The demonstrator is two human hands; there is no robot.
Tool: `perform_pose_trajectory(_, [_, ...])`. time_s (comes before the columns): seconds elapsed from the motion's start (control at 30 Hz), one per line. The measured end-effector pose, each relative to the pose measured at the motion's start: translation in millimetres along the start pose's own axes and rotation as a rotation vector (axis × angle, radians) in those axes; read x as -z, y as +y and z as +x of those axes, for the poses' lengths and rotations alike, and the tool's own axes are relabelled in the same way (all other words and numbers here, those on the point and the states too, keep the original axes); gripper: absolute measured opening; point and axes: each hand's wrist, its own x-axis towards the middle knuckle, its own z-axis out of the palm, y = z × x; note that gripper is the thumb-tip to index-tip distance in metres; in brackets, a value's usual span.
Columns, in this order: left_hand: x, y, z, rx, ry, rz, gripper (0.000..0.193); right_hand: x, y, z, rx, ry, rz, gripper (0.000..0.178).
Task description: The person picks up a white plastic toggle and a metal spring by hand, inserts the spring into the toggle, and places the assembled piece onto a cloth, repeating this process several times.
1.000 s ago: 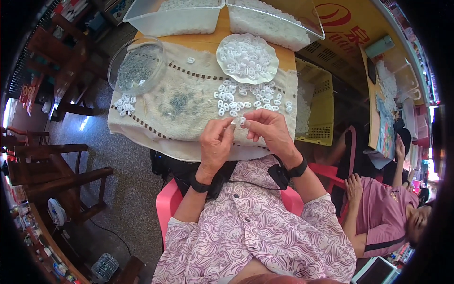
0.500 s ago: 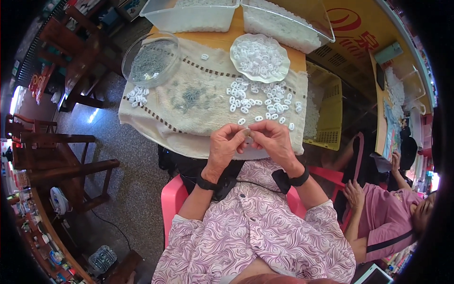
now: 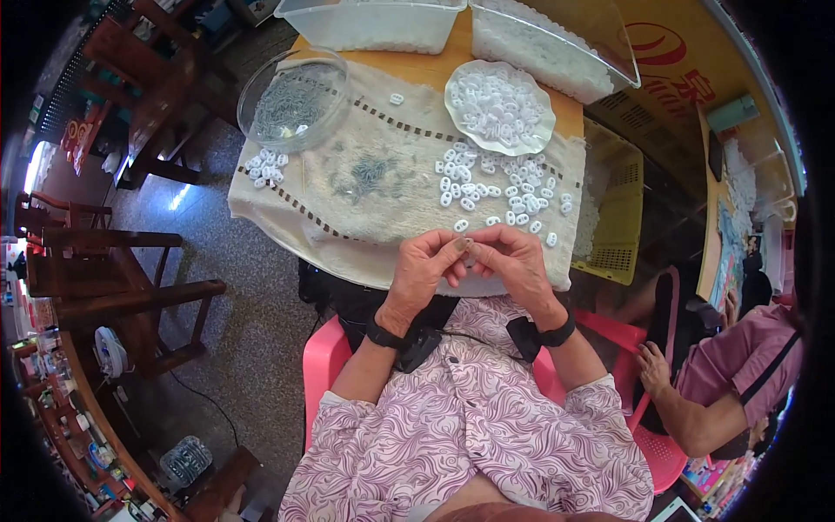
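My left hand (image 3: pixel 428 268) and my right hand (image 3: pixel 515 264) meet over the near edge of a cloth (image 3: pixel 383 235). Their thumbs and fingertips pinch a small white plastic piece (image 3: pixel 470 256), mostly covered by the fingers. Just beyond them, several loose white oval pieces with two holes (image 3: pixel 467 204) lie scattered. More of these fill a scalloped white plate (image 3: pixel 548 130). Small grey metal-looking pins (image 3: pixel 371 177) lie in a loose patch on the cloth, and a clear round bowl (image 3: pixel 246 109) at the far left holds many more. Beside the bowl sits a smaller pile of white pieces (image 3: pixel 265 167).
Two clear plastic bins (image 3: pixel 374 26) with white pieces stand at the table's far edge. A yellow crate (image 3: pixel 616 226) is right of the table. Another person (image 3: pixel 713 374) sits at my right by a second table. Dark wooden chairs (image 3: pixel 122 296) stand at left.
The view has shifted slightly, so the table appears further right. My hands still pinch the small piece together. The person at right has shifted, with the head now out of sight.
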Motion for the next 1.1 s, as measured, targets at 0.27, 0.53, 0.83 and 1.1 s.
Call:
perform_pose_trajectory(0.27, [-2.0,16.0,2.7,-0.003,0.087,0.125,0.017,-3.4,-0.6,13.1,-0.037,0.023,-0.006,0.014])
perform_pose_trajectory(0.53, [34.3,38.6,6.2,-0.276,0.481,0.651,0.009,-0.5,-11.1,23.9,-0.104,0.092,-0.014,0.013])
perform_pose_trajectory(0.83, [55.4,61.3,28.2,-0.524,0.624,1.308,0.01,5.0,-6.8,31.5,-0.151,0.117,-0.013,0.013])
perform_pose_trajectory(1.1, [55.0,59.6,32.9,-0.432,0.608,1.326,0.014,7.9,-6.8,33.7,-0.123,0.105,-0.042,0.01])
